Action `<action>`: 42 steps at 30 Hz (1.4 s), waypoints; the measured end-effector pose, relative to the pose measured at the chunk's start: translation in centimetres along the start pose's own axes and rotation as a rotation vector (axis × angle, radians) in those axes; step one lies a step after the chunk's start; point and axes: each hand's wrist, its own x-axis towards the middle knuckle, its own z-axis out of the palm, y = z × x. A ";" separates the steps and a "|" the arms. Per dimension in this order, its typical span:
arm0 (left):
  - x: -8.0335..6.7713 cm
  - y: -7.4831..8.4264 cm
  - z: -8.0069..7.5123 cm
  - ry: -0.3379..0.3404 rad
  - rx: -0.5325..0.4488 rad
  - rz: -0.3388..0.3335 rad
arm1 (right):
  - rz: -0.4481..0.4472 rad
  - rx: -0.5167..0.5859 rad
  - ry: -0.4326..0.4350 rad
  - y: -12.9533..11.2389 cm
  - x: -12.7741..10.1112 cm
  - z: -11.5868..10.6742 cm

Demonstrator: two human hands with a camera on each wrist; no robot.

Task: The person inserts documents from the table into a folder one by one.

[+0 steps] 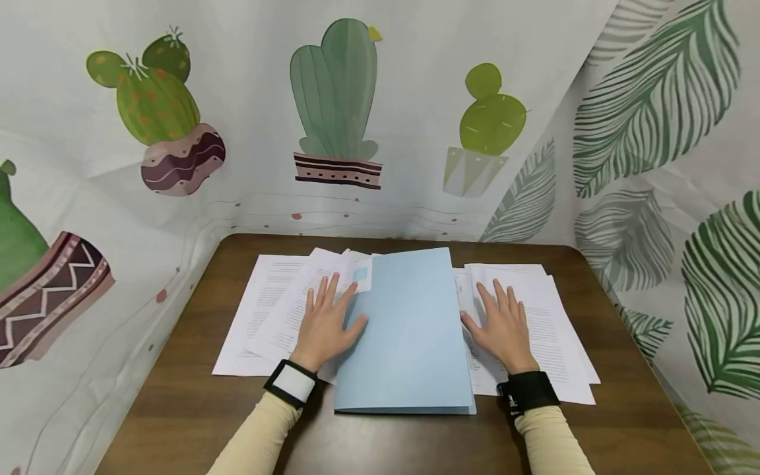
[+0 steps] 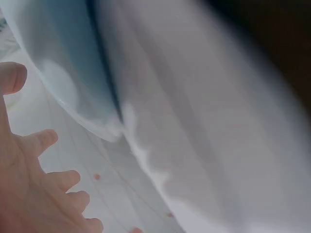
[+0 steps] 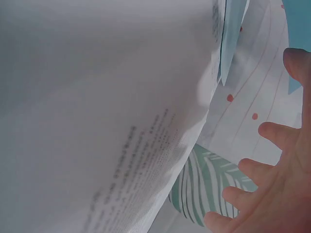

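A light blue folder (image 1: pixel 410 330) lies closed over the middle of the wooden table, its long side running away from me. My left hand (image 1: pixel 328 324) is spread with straight fingers above the left papers (image 1: pixel 270 310), its thumb overlapping the folder's left edge. My right hand (image 1: pixel 501 324) is spread in the same way over the right papers (image 1: pixel 555 330), thumb pointing at the folder's right edge. Both wrist views show the fingers apart, with nothing between them. A white label with a blue square (image 1: pixel 361 273) shows near the folder's upper left.
Printed white sheets fan out on both sides of the folder, partly under it. The brown table (image 1: pixel 380 448) ends at a white curtain (image 1: pixel 410 211) with cactus and leaf prints. Each wrist wears a black strap (image 1: pixel 528 392) over a cream sleeve.
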 end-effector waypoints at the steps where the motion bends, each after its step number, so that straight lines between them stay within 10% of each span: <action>1: 0.5 0.6 0.1 -0.004 0.008 0.026 | 0.004 0.000 0.000 0.1 -0.1 -0.1; 12: 6.5 13.8 0.9 -0.307 0.162 0.541 | 0.033 -0.010 -0.020 1.1 -0.6 -0.2; 17: 6.2 15.6 1.1 -0.389 0.256 0.607 | 0.006 -0.035 -0.013 0.4 -0.5 0.1; 27: 6.9 14.9 -1.6 -0.312 0.142 0.644 | -0.217 0.043 -0.066 -3.2 0.1 -0.4; 35: 6.6 11.7 -8.6 -0.148 0.018 0.639 | -0.309 0.051 -0.401 -6.5 -0.2 1.5; 42: 5.1 5.9 -16.2 -0.065 -0.024 0.497 | -0.246 0.008 -0.436 -7.6 0.0 2.0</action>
